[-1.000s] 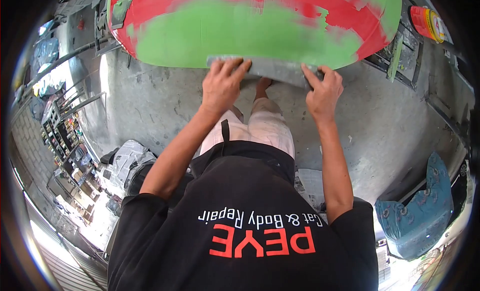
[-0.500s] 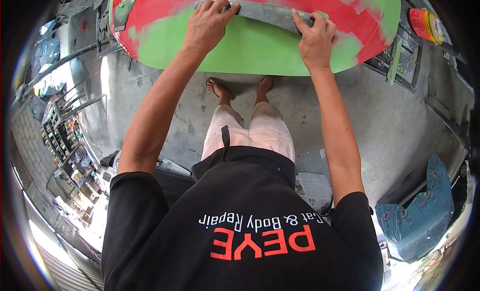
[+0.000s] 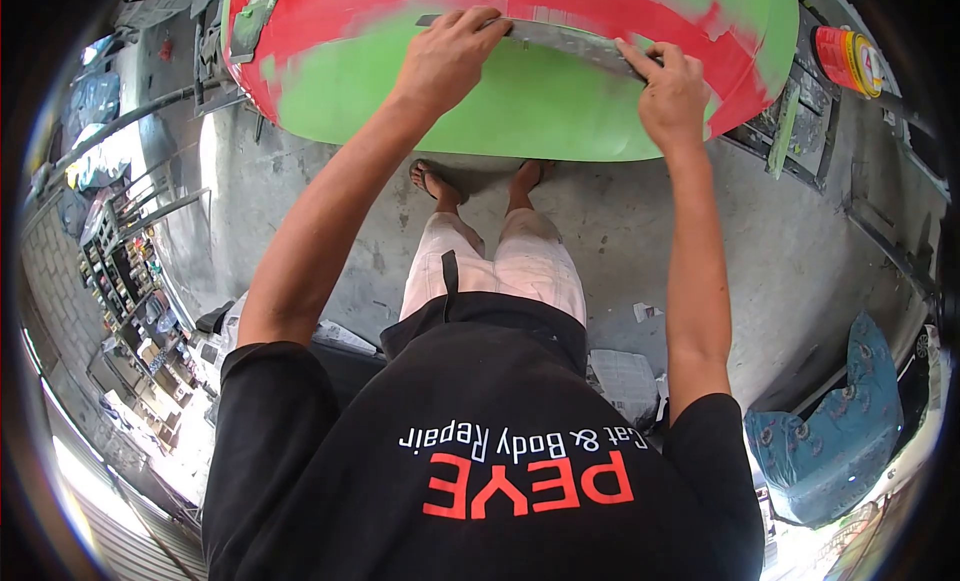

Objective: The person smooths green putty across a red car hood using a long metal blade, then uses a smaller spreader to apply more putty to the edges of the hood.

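Both hands grip a long, narrow grey sanding block (image 3: 572,41) that lies against a large car body panel (image 3: 400,106) at the top of the view. The panel is painted green along its near edge, with red and blended patches farther back. My left hand (image 3: 448,61) is closed around the block's left part, its fingers bent over the top. My right hand (image 3: 674,99) holds the right end, thumb and fingers pinched on it. The block's underside is hidden against the panel.
A red and yellow can (image 3: 848,61) stands right of the panel. A green-smeared flat piece (image 3: 253,26) lies on the panel's left corner. Metal stand parts (image 3: 810,131) jut out at right. A blue patterned cover (image 3: 825,446) is at lower right, and loaded shelves (image 3: 120,291) are at left.
Both hands have slid right and slightly nearer with the sanding block, keeping their hold. The right hand now reaches close to the panel's right red patch.
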The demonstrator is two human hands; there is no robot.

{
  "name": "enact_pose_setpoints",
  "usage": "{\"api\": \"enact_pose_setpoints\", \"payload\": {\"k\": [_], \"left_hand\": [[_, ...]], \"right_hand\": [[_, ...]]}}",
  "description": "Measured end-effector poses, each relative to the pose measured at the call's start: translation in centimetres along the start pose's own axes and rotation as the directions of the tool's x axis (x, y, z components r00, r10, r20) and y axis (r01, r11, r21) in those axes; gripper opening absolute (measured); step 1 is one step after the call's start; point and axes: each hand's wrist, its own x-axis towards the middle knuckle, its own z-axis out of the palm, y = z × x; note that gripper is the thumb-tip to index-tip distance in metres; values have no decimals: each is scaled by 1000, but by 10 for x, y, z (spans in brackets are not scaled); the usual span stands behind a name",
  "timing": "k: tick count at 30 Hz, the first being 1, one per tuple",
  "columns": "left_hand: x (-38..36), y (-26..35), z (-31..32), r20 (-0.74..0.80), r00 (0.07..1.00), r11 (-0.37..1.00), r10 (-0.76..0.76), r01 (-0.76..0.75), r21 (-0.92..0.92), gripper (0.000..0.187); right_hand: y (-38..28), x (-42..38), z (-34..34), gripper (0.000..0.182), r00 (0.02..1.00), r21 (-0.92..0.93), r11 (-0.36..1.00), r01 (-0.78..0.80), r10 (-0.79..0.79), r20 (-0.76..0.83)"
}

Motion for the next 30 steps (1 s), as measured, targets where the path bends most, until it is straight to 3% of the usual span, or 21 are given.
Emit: {"api": "enact_pose_setpoints", "payload": {"k": [2,9,12,18,19,23,30], "left_hand": [[12,7,6,163,983,996,-86,87,2,41],[20,15,10,173,980,996,-94,93,12,41],[7,24,8,187,974,992,-126,130,-4,43],[-34,48,0,140,979,986,-149,158,-56,51],[-39,51,-3,169,973,983,-157,170,-67,52],[-37,42,-12,151,977,985,-147,159,-69,46],[19,-4,10,35,996,996,-87,87,-5,37]], "right_hand": [[16,12,-2,52,990,37,999,-40,34,140],[17,22,-6,54,957,23,989,-147,136,258],[10,7,-3,55,959,31,986,-163,151,241],[-14,-55,5,60,990,36,991,-128,126,64],[-14,-58,2,62,986,66,988,-138,131,108],[-7,-39,-10,61,987,106,991,-84,68,144],[7,14,9,58,998,62,996,-62,61,11]]}}
